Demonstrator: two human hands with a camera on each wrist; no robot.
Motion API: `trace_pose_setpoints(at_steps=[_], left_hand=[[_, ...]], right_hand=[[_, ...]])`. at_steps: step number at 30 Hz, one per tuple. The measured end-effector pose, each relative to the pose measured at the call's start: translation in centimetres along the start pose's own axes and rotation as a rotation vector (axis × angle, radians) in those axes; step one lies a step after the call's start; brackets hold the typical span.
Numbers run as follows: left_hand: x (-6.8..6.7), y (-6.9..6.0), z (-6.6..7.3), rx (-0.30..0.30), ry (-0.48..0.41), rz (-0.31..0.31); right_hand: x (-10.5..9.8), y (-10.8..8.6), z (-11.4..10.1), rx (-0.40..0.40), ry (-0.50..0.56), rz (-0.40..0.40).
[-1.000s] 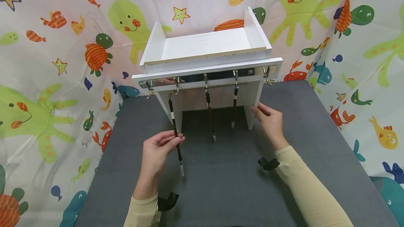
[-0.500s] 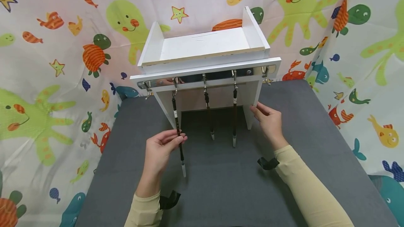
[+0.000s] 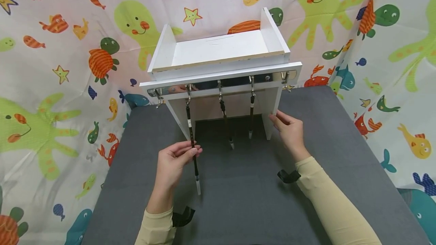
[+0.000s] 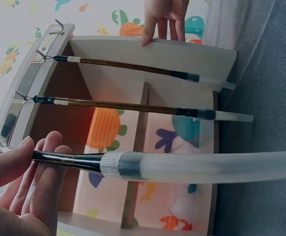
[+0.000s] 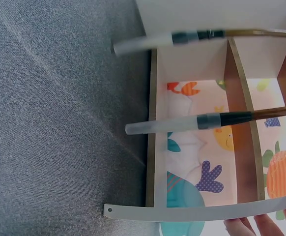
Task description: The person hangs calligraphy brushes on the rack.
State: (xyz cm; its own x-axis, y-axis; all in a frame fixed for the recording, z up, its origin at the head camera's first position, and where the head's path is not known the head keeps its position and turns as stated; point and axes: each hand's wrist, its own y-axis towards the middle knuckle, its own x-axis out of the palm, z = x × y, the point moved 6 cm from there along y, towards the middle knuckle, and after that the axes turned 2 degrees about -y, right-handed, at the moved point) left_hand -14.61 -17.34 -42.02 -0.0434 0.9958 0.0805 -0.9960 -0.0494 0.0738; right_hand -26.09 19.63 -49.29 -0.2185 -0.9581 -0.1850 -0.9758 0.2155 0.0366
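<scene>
My left hand (image 3: 175, 163) pinches a dark calligraphy brush (image 3: 192, 131) between thumb and fingers. Its clear cap (image 4: 216, 166) points down, and its top loop meets the second hook (image 3: 188, 90) from the left, though the contact is small in view. Two more capped brushes hang from neighbouring hooks: a middle brush (image 3: 225, 118) and a right brush (image 3: 251, 114). They belong to a white shelf rack (image 3: 221, 72) with a metal hook strip. My right hand (image 3: 289, 129) grips the front edge of the rack's right side panel (image 3: 272, 103), thumb on one face.
The outer left hook (image 3: 158, 96) and outer right hook (image 3: 286, 80) carry nothing. An open tray (image 3: 221, 48) tops the rack. Grey cloth (image 3: 238, 199) covers the table, and a sea-animal curtain (image 3: 68, 116) hangs behind and at both sides.
The brush in my left hand has moved slightly right and its loop has come up to the second hook. The right and middle brushes swing. My right hand stays on the panel.
</scene>
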Motion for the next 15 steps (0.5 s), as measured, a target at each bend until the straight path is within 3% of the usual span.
trace_pose_setpoints(at_steps=[15], left_hand=[[-0.04, 0.59, -0.19, -0.024, 0.006, 0.023]], right_hand=[[-0.01, 0.0, 0.22, -0.003, -0.001, 0.007]])
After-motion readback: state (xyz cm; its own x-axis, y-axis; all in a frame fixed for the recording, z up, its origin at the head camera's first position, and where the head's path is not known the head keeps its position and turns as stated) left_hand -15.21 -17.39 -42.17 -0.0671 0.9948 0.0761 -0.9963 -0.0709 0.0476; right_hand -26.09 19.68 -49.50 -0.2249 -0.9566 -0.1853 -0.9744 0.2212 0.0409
